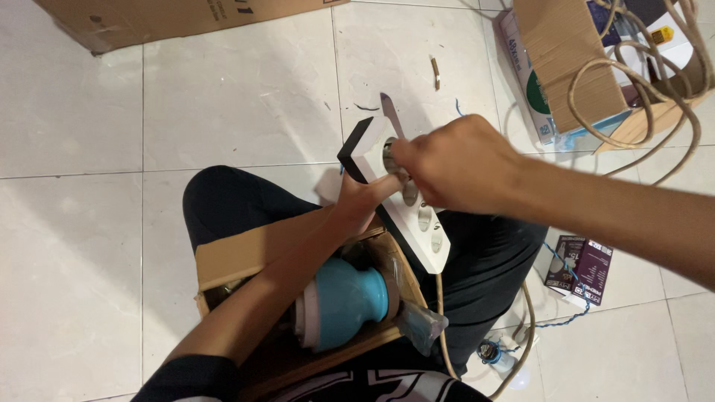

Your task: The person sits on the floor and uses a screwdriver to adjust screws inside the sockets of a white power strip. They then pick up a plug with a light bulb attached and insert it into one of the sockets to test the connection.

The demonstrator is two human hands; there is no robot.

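Observation:
My left hand (363, 199) grips a white power strip (417, 223) with a black edge and several round sockets, holding it up over my lap. My right hand (458, 165) reaches in from the right and pinches something at the strip's top socket; what the fingers hold is hidden. A beige cord (441, 313) hangs from the strip's lower end. Under my left forearm an open cardboard box (238, 257) rests on my lap with a teal and white rounded appliance (346, 301) inside.
White tiled floor all around. A cardboard box (573, 67) with coiled beige cable (655, 89) stands at the top right. A small purple carton (581, 269) lies right of my leg. A flattened brown carton (156, 18) sits at the top left.

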